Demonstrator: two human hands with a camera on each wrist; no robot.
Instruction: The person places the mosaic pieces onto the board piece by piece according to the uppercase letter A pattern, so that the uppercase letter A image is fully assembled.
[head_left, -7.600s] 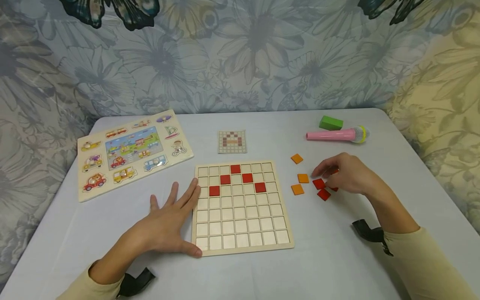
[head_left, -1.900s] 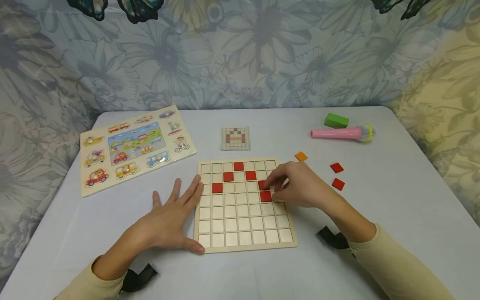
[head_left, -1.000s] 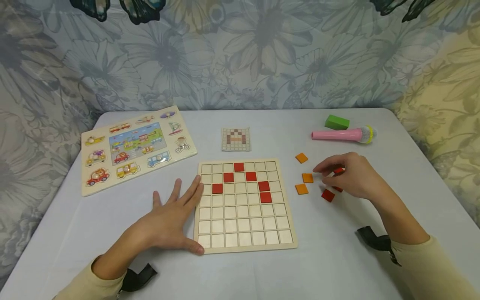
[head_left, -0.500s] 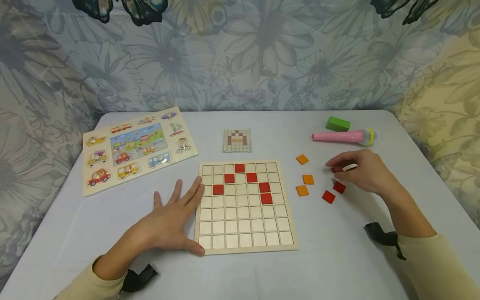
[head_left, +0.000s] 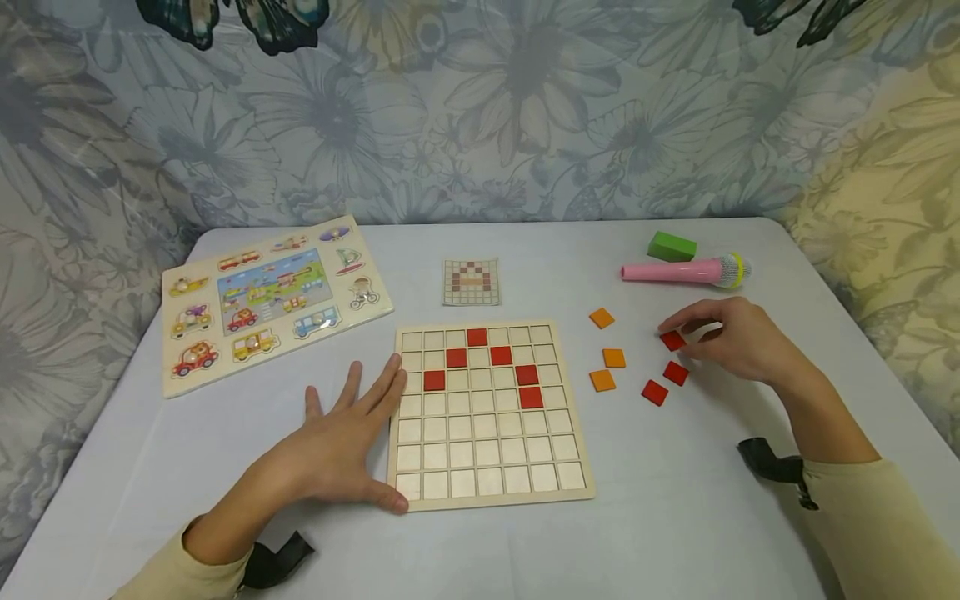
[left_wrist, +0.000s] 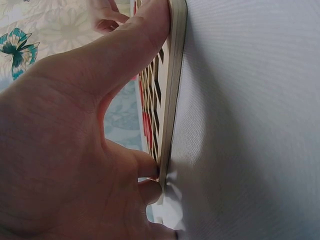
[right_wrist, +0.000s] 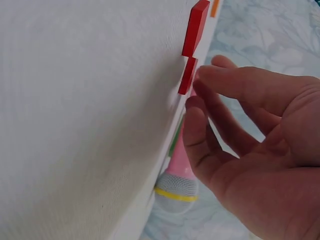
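Note:
My left hand (head_left: 330, 454) lies with fingers spread along the left side of a wooden grid board (head_left: 491, 502). Its thumb is at the near left corner and its fingertips are at the upper left edge. Several red tiles sit in the board's cells, including a red tile (head_left: 531, 397) at right. My right hand (head_left: 742, 337) pinches a loose red square tile (head_left: 672, 340) between thumb and index finger. Two more red tiles (head_left: 676, 372) (head_left: 655, 392) lie just nearer. In the right wrist view, the fingertips (right_wrist: 207, 75) hide the pinched tile.
Three orange tiles (head_left: 613, 357) lie between the board and the red ones. Behind the board is a small pattern card (head_left: 470, 282). A vehicle puzzle board (head_left: 273, 304) is at back left; a pink toy microphone (head_left: 675, 272) and green block (head_left: 672, 247) are at back right.
Since 7.6 seconds ago, one more red tile has appeared on the board's right side. My right hand has left the board, returned to the loose tiles and settled on the farthest red one.

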